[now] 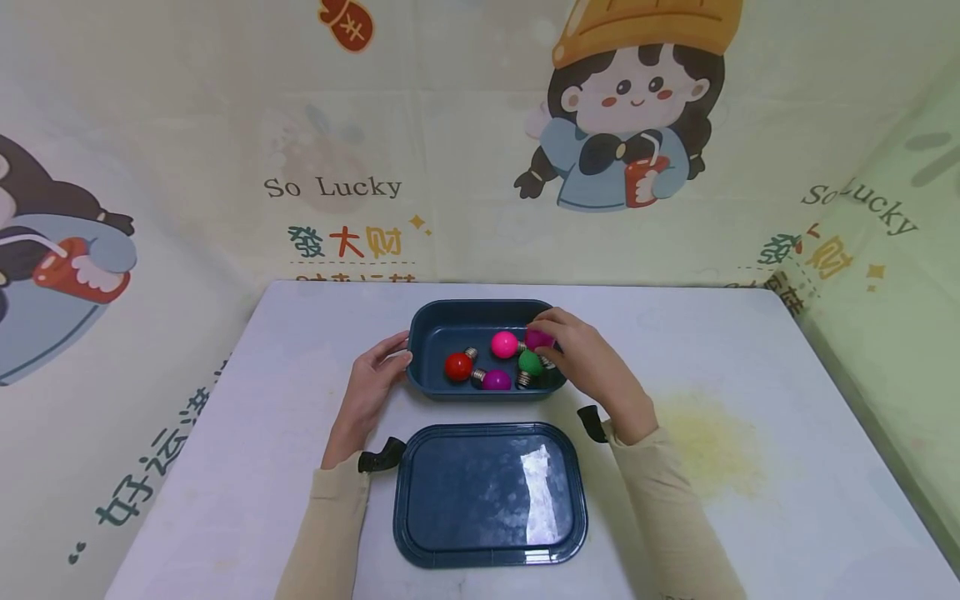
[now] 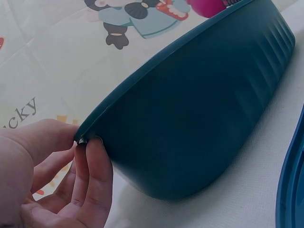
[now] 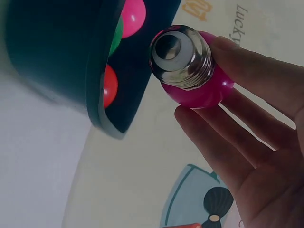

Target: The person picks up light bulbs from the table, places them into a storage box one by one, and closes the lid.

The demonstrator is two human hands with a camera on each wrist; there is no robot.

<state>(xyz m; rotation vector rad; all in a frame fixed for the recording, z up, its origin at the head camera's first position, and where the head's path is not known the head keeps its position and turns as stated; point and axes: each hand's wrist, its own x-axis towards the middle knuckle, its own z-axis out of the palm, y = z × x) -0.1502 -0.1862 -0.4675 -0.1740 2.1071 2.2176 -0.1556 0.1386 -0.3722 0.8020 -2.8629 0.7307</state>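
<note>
A dark blue plastic box (image 1: 442,325) stands on the table with colored light bulbs inside. My left hand (image 1: 369,385) pinches its left rim; in the left wrist view the fingers (image 2: 98,175) bend under the lip. With the thumb and fingertips of my right hand (image 1: 596,362), I hold a magenta bulb (image 3: 216,90) over the box's right end, its silver screw base facing the right wrist camera. Below it in the box are a green bulb (image 1: 530,362) and a pink bulb (image 1: 504,344). Farther left lie a red bulb (image 1: 458,367) and a purple bulb (image 1: 496,380).
In front of the box, a dark blue lid (image 1: 480,496) lies flat on the white table (image 1: 247,500), between my forearms. A patterned cloth (image 1: 465,167) with cartoon figures hangs behind the table and along its sides. A yellowish stain (image 1: 708,446) marks the tabletop at right.
</note>
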